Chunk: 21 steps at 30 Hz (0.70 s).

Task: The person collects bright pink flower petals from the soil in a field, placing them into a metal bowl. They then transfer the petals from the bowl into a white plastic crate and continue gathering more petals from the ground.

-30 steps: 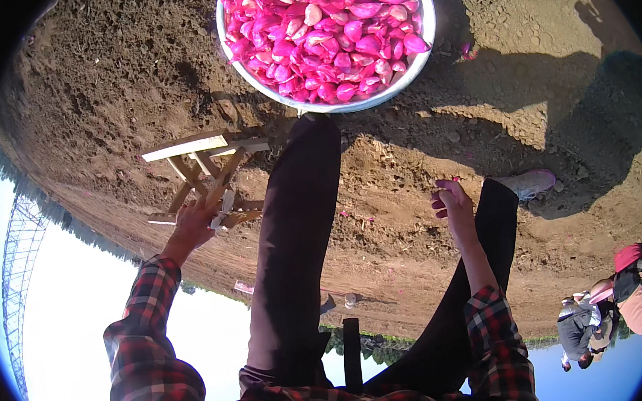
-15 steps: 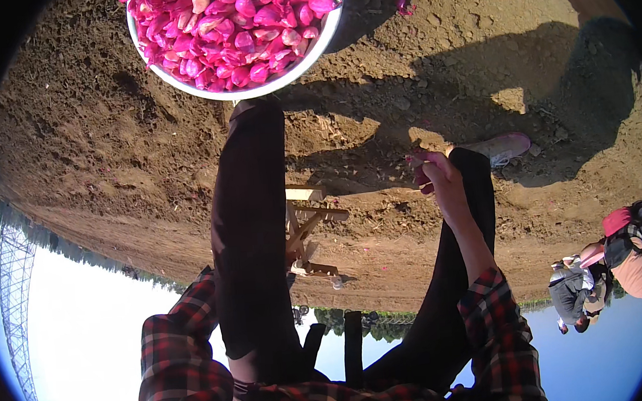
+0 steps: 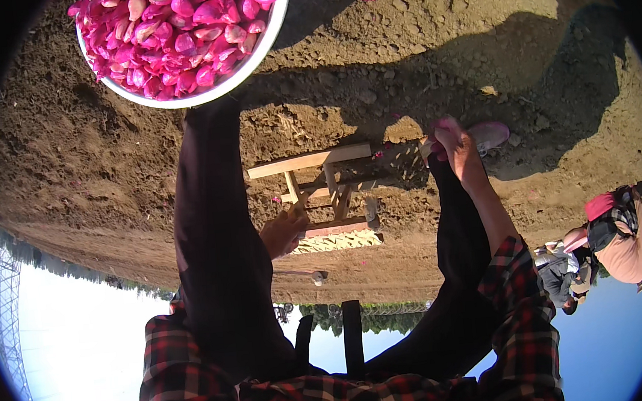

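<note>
Between my legs a small wooden stool (image 3: 310, 160) with bars, crossed legs and a pale, woven-looking panel hangs or stands tilted over the soil. My left hand (image 3: 284, 232) reaches past my left leg, its fingers closed round one of the stool's wooden bars. Over by my right knee is my right hand (image 3: 462, 152), with pink-stained fingers curled together; whether something small is in them is hard to see. Ahead on the left stands a white-rimmed tub (image 3: 200, 97), heaped with bright pink, coated-looking garlic cloves (image 3: 184, 41), with neither hand touching it.
Dry, cloddy soil (image 3: 69, 167) surrounds me, with a few pink bits scattered on it. My pink-stained shoe (image 3: 491, 134) rests at the right. Two or more people (image 3: 618, 241) bend over the ground at the far right. A lattice tower (image 3: 6, 323) shows at the left edge.
My left hand has come into view gripping the stool, which now shows more fully between my legs. My right hand has moved slightly right and forward. The view has shifted, so the tub sits further left.
</note>
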{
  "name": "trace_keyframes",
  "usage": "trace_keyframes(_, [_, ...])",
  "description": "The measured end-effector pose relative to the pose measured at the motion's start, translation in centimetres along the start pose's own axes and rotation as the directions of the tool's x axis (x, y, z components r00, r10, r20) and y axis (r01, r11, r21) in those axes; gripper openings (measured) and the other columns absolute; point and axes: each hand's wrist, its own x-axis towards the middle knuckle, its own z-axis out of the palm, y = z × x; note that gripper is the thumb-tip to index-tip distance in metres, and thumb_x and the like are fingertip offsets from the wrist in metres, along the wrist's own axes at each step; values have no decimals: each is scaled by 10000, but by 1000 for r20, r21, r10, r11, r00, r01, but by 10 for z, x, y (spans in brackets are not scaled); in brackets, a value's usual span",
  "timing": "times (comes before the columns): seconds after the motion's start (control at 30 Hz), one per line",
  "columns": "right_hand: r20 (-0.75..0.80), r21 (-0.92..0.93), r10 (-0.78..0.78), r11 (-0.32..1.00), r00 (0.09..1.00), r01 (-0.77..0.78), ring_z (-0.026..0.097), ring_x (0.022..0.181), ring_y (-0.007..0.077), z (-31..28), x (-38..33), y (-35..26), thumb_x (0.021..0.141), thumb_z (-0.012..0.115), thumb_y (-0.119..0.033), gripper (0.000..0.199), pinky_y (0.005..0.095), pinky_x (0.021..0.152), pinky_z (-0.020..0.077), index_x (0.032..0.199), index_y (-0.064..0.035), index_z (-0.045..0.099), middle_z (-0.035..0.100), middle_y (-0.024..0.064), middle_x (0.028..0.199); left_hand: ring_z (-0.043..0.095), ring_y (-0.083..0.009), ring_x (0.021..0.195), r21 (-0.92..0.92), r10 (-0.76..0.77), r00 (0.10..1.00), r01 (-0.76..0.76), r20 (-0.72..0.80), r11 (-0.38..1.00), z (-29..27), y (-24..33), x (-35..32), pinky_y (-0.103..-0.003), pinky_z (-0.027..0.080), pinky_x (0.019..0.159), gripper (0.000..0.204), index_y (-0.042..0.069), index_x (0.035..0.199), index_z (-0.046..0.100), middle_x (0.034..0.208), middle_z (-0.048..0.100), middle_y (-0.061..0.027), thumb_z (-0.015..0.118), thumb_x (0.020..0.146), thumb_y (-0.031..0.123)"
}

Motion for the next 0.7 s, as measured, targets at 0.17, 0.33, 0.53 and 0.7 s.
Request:
trace_keyframes(0.17, [36,24,-71,997,997,70,550,679,95,-5,13,5,898,523,-153,179,239,597,438,1023,-33,570,590,30,805,583,-262,835,247,271,946,-224,-178,943,-16,22,30,-360,495,512,279,108,1065,522,857,548,-87,622,812,168])
trace_keyframes(0.33, [45,-172,-343,923,938,345,527,731,100,-6,23,-20,891,534,-118,220,252,689,442,1083,-17,569,588,42,788,515,-286,889,285,111,992,-88,-66,954,-44,24,24,-424,431,797,594,160,1280,469,1193,477,-99,705,757,315])
trace_keyframes(0.53, [289,-415,-318,808,903,418,539,674,128,-6,30,-103,902,540,-246,295,315,655,442,1093,-25,577,588,58,748,614,-286,777,420,190,977,-132,-98,898,-46,6,23,-416,467,749,642,135,1251,445,1187,521,-106,618,771,525])
trace_keyframes(0.7, [362,-490,-576,552,733,675,588,713,163,-3,39,-178,901,514,-334,376,341,674,472,1127,-39,573,619,90,793,600,-270,783,368,240,969,-201,-63,908,-48,3,25,-402,445,711,605,109,1226,466,1111,547,-71,591,794,515])
